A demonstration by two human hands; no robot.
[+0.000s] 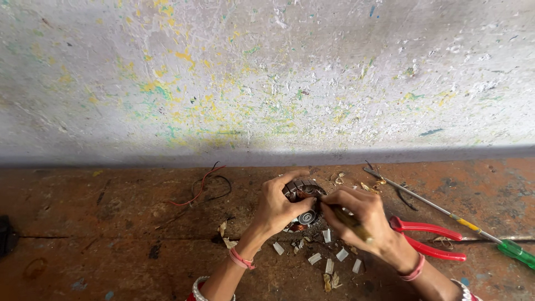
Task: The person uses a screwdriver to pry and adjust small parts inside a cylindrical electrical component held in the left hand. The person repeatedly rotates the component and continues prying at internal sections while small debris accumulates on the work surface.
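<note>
Motor core [304,196], a dark slotted cylinder with a metal bearing end, is held near the middle of the rust-coloured workbench [111,234], just in front of the paint-flecked wall [267,78]. The left hand [277,207] is wrapped around the core from its left side, fingers curled over the top, so the core is fully clamped. Its axis appears tilted toward the viewer, bearing end lowest; the exact angle cannot be told. The right hand [359,214] is closed on a thin yellowish tool [352,221], whose tip is directed leftward into the core's slots. Both hands are touching the core region; the left is the nearer. White slips [315,258] are scattered beneath the hands. Red-handled pliers [426,238] and a green-handled screwdriver [446,212] are lying right of the right hand, and loose wires [203,187] to the left. No containers are visible.
</note>
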